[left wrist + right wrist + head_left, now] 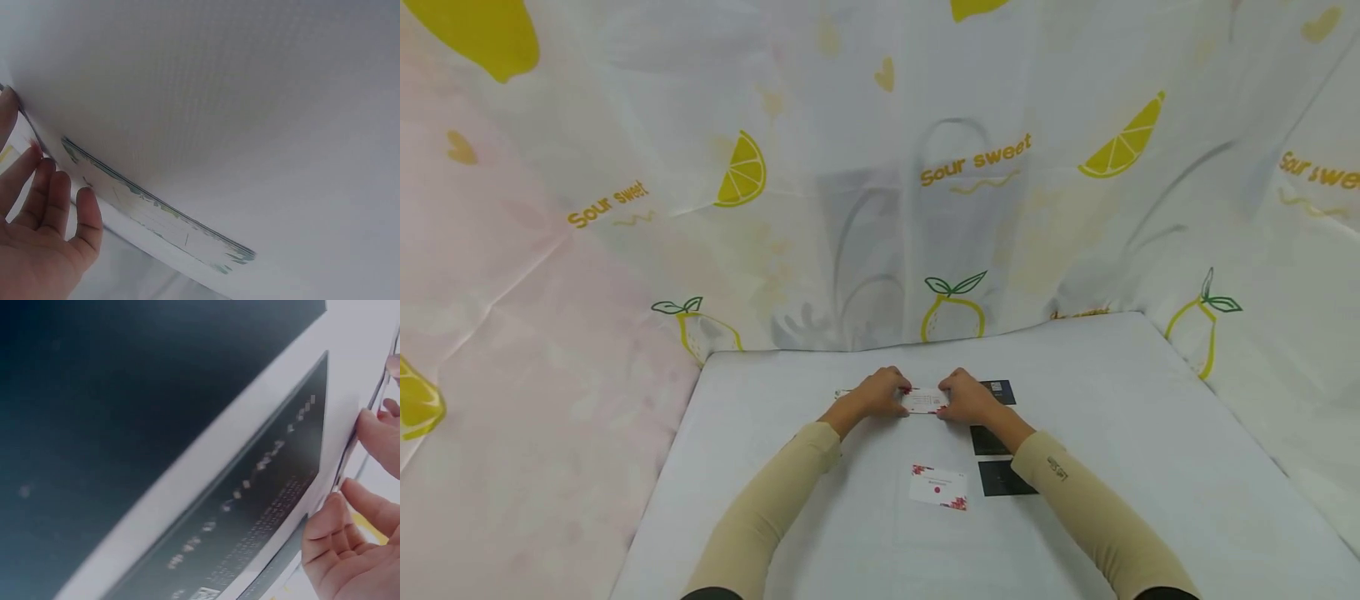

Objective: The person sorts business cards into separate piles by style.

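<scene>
- Card (925, 401), white, rectangular, red-cornered, is being pinched by left grip (880, 393) at nine o'clock, right grip (967, 398) at three.
- White-and-red rectangular card (938, 487) is lying at six o'clock.

A thin, pale sheet printed with lemons (820, 108) hangs behind a flat, white-topped table (857, 542), meeting its far edge. More of this printed material rises on both sides, tinged pink on the left, where a long diagonal crease (497, 308) runs across it. The print includes solid yellow citrus wedges (743, 171), orange "Sour sweet" lettering (976, 160), small yellow hearts (885, 75) and yellow-outlined lemons with green leaves (953, 317). Blurred grey curved shapes (868, 250) mark the rear sheet. Soft light spreads over the tabletop, leaving faint shadows.
</scene>
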`<state>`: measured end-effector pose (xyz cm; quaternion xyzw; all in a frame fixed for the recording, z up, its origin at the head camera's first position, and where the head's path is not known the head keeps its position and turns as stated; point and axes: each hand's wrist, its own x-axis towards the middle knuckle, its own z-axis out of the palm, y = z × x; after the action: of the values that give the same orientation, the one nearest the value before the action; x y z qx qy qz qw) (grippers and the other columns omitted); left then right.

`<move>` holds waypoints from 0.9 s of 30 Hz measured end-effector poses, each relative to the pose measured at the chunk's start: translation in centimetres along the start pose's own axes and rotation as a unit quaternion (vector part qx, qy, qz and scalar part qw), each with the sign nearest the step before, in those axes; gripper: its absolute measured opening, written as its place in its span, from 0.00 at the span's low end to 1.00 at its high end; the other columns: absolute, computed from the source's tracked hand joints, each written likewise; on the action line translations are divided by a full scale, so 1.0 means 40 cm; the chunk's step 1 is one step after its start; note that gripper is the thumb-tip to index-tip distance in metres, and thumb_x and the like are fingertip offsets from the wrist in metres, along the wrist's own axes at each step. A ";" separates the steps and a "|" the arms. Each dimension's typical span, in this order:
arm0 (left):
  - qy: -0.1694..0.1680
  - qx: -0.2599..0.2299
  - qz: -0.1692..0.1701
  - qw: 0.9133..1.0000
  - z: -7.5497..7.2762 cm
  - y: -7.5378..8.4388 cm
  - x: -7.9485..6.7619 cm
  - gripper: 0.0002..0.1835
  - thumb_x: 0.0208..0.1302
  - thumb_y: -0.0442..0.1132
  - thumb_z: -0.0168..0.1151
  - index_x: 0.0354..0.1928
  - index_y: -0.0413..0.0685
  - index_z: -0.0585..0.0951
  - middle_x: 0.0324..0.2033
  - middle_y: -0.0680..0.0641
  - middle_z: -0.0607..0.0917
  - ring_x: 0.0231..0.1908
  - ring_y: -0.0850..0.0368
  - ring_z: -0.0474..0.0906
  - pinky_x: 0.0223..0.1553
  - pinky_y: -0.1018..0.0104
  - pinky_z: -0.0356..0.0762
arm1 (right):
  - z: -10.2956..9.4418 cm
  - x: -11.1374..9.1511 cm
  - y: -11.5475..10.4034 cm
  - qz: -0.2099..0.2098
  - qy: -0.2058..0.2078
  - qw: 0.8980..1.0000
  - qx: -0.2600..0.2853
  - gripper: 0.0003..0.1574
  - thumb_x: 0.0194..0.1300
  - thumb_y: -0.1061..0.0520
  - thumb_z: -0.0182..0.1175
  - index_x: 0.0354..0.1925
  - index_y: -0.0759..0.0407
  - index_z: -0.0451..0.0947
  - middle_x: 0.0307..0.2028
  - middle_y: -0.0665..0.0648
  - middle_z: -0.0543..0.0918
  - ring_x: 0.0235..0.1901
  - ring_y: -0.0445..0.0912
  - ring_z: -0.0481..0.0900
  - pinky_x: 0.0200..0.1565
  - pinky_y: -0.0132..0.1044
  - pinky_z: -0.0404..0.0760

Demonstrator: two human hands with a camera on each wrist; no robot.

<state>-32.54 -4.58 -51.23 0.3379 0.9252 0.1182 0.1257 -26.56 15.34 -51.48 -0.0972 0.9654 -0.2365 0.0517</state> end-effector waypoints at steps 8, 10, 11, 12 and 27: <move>-0.016 0.009 -0.012 1.000 -0.009 0.008 0.000 0.26 0.48 0.50 0.70 0.51 0.53 0.80 0.47 0.51 0.78 0.48 0.56 0.72 0.51 0.56 0.70 | -0.004 0.000 0.002 0.030 -0.014 0.999 -0.016 0.34 0.47 0.48 0.71 0.51 0.60 0.76 0.48 0.60 0.72 0.43 0.49 0.72 0.50 0.46 0.73; -0.017 0.006 -0.016 1.000 -0.011 0.010 -0.002 0.26 0.48 0.50 0.70 0.51 0.53 0.80 0.47 0.51 0.78 0.49 0.56 0.72 0.51 0.55 0.69 | -0.005 -0.001 0.004 0.033 -0.013 0.999 -0.013 0.34 0.46 0.48 0.71 0.51 0.60 0.76 0.48 0.60 0.72 0.44 0.49 0.72 0.51 0.46 0.73; -0.017 0.005 -0.017 1.000 -0.012 0.011 -0.003 0.26 0.48 0.50 0.70 0.51 0.53 0.80 0.47 0.51 0.78 0.48 0.56 0.72 0.51 0.55 0.69 | -0.007 -0.001 0.004 0.034 -0.014 0.999 -0.011 0.34 0.46 0.48 0.71 0.51 0.60 0.76 0.48 0.60 0.72 0.45 0.49 0.73 0.51 0.47 0.73; -0.016 0.005 -0.017 1.000 -0.012 0.010 -0.003 0.26 0.48 0.50 0.70 0.51 0.53 0.80 0.47 0.51 0.78 0.48 0.56 0.72 0.51 0.55 0.69 | -0.008 -0.001 0.005 0.034 -0.013 0.999 -0.009 0.34 0.46 0.48 0.71 0.51 0.60 0.76 0.48 0.60 0.72 0.46 0.50 0.73 0.52 0.47 0.72; -0.006 -0.019 0.006 1.000 0.000 -0.004 -0.002 0.24 0.50 0.47 0.70 0.51 0.51 0.80 0.45 0.52 0.78 0.47 0.58 0.73 0.49 0.58 0.71 | -0.007 0.009 0.011 0.043 -0.018 0.998 0.032 0.33 0.50 0.54 0.69 0.53 0.66 0.74 0.54 0.63 0.76 0.57 0.56 0.70 0.58 0.51 0.67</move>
<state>-32.58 -4.73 -51.25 0.3421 0.9199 0.1343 0.1368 -27.03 15.78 -51.45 -0.0583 0.9595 -0.2630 0.0822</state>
